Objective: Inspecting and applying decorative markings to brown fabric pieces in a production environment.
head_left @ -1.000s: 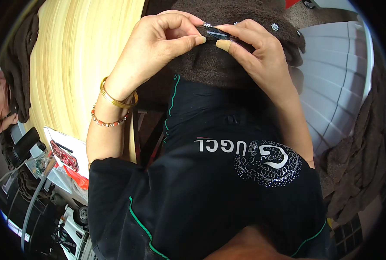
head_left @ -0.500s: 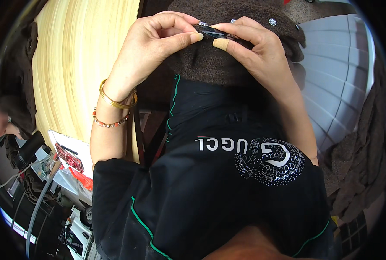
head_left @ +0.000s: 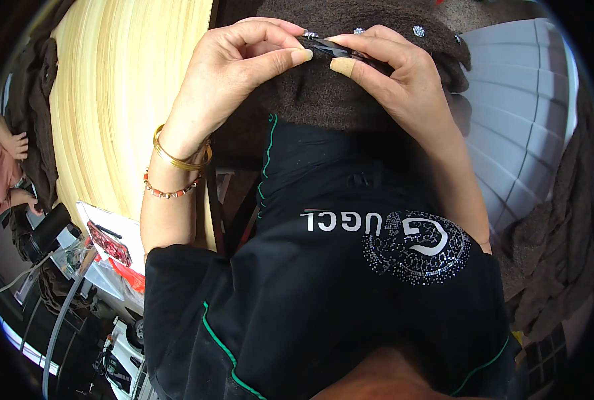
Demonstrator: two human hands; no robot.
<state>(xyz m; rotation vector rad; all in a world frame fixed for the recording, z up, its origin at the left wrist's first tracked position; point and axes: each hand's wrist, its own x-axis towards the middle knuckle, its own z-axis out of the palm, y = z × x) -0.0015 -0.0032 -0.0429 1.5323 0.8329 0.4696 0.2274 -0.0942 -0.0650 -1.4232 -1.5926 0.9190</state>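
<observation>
Two hands work above the brown knit [head_left: 297, 100] on the lap. The right hand [head_left: 407, 75] grips a dark tool [head_left: 334, 49] between thumb and fingers; the left hand's [head_left: 224, 75] thumb and forefinger nearly meet beside a shiny button [head_left: 311, 35], their hold unclear.

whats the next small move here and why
Probably hold the left hand steady and ease the dark tool slightly toward the shiny button: the right hand grips the tool with its tip close to the left fingertips and that button, above the brown cloth, so a small, careful shift seems safest.
</observation>
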